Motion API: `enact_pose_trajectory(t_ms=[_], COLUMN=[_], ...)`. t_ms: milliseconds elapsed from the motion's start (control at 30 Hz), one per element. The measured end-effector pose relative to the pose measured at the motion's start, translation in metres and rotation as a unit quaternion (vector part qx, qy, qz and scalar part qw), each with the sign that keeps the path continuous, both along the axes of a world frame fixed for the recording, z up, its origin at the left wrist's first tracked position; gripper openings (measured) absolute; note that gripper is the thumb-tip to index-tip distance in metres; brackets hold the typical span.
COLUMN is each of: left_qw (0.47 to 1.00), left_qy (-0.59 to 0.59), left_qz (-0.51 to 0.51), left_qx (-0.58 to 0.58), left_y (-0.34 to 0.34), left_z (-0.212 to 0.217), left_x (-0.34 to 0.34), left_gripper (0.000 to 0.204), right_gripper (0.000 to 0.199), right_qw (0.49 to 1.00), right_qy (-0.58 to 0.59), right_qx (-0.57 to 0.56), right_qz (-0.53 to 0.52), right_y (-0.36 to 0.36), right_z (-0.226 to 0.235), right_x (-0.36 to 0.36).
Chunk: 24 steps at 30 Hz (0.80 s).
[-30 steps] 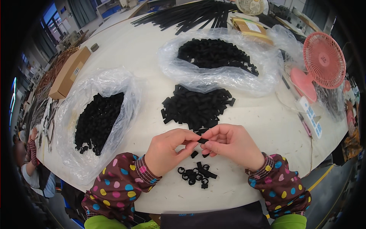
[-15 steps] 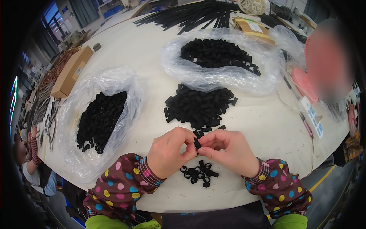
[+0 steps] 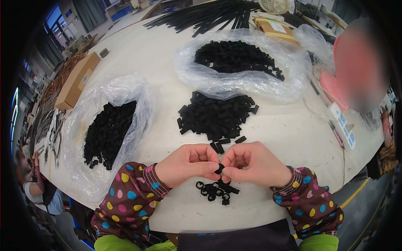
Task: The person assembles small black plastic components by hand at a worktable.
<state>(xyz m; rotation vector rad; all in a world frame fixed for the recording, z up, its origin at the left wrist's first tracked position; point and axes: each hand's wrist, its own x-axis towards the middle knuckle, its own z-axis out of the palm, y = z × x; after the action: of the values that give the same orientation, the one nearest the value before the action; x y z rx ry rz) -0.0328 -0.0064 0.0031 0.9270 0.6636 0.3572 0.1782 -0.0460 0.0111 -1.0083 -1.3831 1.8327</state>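
Above the near middle of the table, my left hand (image 3: 188,165) and my right hand (image 3: 256,165) meet fingertip to fingertip. Both are closed in a pinch on one small black strip piece (image 3: 219,168), whose exact shape is partly hidden by the thumbs. Just below my hands lies a small group of black rings and short black pieces (image 3: 213,191). Beyond my fingers spreads a loose heap of short, flat black strip pieces (image 3: 217,115), several of them stray toward me.
Left stands an open clear plastic bag (image 3: 144,98) of small black pieces (image 3: 109,134); another bag (image 3: 184,71) lies behind the heap. A long cardboard box (image 3: 78,81), long black strips (image 3: 205,16), a power strip (image 3: 341,125) and pink-handled tool (image 3: 336,133) lie around. Another person (image 3: 39,184) sits far left.
Both hands have drawn slightly toward me, away from the heap. The black piece between them has turned and looks rounder, and my thumbs now press on it.
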Motion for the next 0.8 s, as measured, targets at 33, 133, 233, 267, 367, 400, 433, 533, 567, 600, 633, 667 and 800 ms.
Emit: enact_pose_trajectory(t_ms=[33, 133, 233, 267, 367, 400, 433, 533, 567, 600, 633, 667, 800], left_qw=[0.999, 0.968, 0.876, 0.876, 0.811, 0.819, 0.826, 0.889, 0.889, 0.919, 0.944, 0.944, 0.958], left_qy=[0.007, 0.028, 0.082, 0.081, 0.137, 0.148, 0.158, 0.089, 0.09, 0.075, 0.059, 0.058, 0.075], left_qz=[-0.014, 0.075, 0.112, 0.111, 0.146, 0.164, 0.181, 0.183, 0.184, 0.142, 0.098, 0.095, 0.016], left_qx=[0.041, 0.236, 0.461, 0.462, 0.549, 0.529, 0.509, 0.409, 0.409, 0.361, 0.311, 0.31, 0.276], left_y=[0.0, -0.01, -0.015, -0.017, -0.021, -0.023, -0.024, -0.018, -0.017, -0.015, -0.015, -0.015, -0.014], left_z=[-0.002, -0.008, -0.003, -0.002, -0.002, -0.002, -0.002, -0.008, -0.007, -0.005, -0.004, -0.001, 0.007], left_x=[0.0, 0.008, 0.014, 0.015, 0.017, 0.017, 0.018, 0.013, 0.011, 0.009, 0.007, 0.006, 0.006], left_gripper=[0.015, 0.015, 0.013, 0.013, 0.012, 0.012, 0.013, 0.013, 0.013, 0.013, 0.012, 0.012, 0.011], right_gripper=[0.013, 0.015, 0.016, 0.017, 0.014, 0.014, 0.012, 0.008, 0.008, 0.008, 0.008, 0.009, 0.011], right_qw=[0.994, 0.928, 0.828, 0.798, 0.775, 0.775, 0.79, 0.85, 0.892, 0.893, 0.936, 0.967, 0.976], right_qy=[-0.071, -0.22, -0.311, -0.329, -0.327, -0.327, -0.294, -0.222, -0.184, -0.183, -0.164, -0.146, -0.112], right_qx=[0.076, 0.276, 0.419, 0.449, 0.478, 0.479, 0.481, 0.432, 0.374, 0.374, 0.289, 0.199, 0.189], right_qz=[-0.031, -0.12, -0.204, -0.231, -0.252, -0.252, -0.242, -0.202, -0.175, -0.174, -0.114, -0.056, -0.008], right_y=[-0.002, -0.007, -0.009, -0.009, -0.01, -0.01, -0.01, -0.01, -0.009, -0.006, -0.002, 0.0, 0.006], right_z=[-0.002, -0.01, -0.015, -0.016, -0.016, -0.015, -0.014, -0.008, -0.006, -0.001, 0.005, 0.009, 0.006], right_x=[-0.002, -0.01, -0.017, -0.018, -0.021, -0.021, -0.021, -0.016, -0.012, -0.006, 0.001, 0.007, 0.014])
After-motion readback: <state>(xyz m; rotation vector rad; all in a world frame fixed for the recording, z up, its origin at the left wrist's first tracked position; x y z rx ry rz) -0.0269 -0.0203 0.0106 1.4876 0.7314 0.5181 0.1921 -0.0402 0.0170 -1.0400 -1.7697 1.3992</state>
